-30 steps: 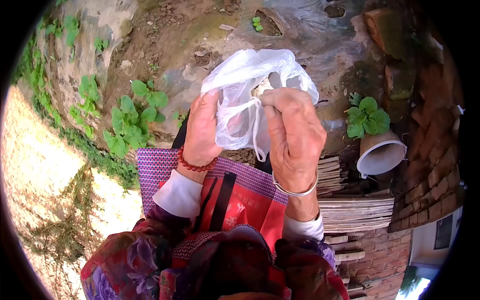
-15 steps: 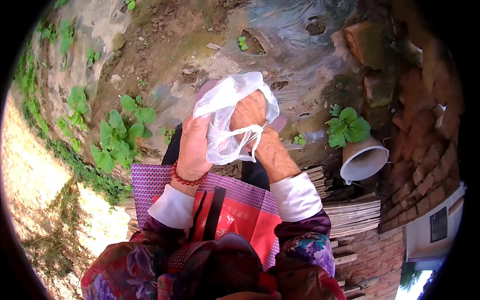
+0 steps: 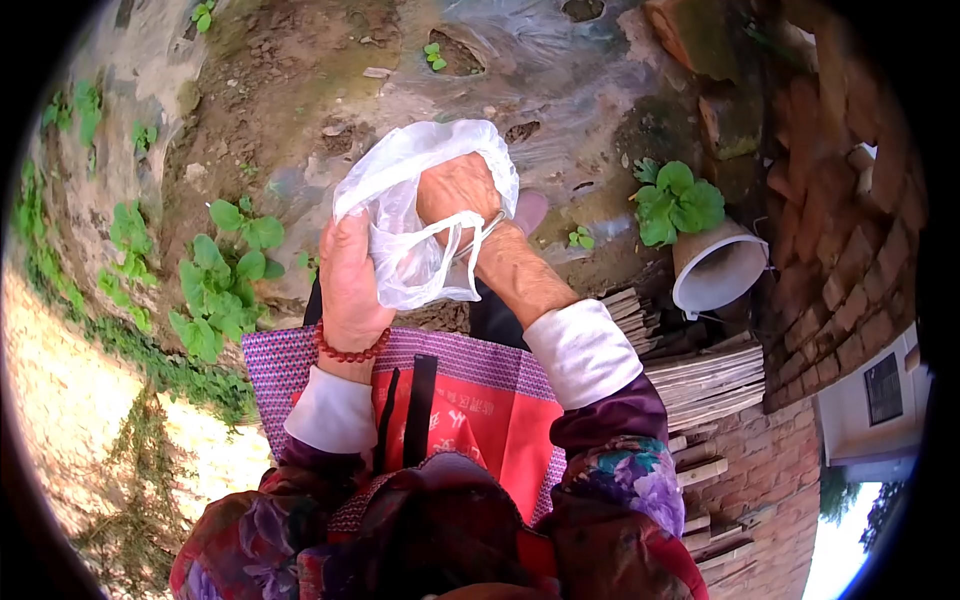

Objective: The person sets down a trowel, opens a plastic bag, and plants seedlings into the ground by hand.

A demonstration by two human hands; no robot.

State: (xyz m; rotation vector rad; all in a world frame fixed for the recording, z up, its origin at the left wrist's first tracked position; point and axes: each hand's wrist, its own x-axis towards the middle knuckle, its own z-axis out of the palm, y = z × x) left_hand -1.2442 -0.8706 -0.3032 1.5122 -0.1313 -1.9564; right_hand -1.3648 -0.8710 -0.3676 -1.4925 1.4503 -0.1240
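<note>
A thin white plastic bag [image 3: 400, 265] is held up in front of me, its handles hanging in loops on the near side. My left hand [image 3: 350, 275] grips the bag's left side, thumb in front, the other fingers out of sight behind it. My right hand [image 3: 462, 190] reaches into the bag's mouth. Its back and wrist show, but its fingers are hidden, so whether they hold anything cannot be seen. Below my forearms lies a red apron [image 3: 485, 415] with a patterned border and black straps.
Leafy green plants [image 3: 215, 290] grow at the left. Plastic film [image 3: 540, 60] with holes covers soil ahead. At the right stand another plant [image 3: 680, 205], a white bucket [image 3: 722, 270] on its side, bundled sticks [image 3: 705, 385] and stacked bricks and tiles [image 3: 840, 330].
Both hands and the bag sit further left and slightly higher in view. The surroundings have also shifted as my head moved. My right hand is still inside the bag.
</note>
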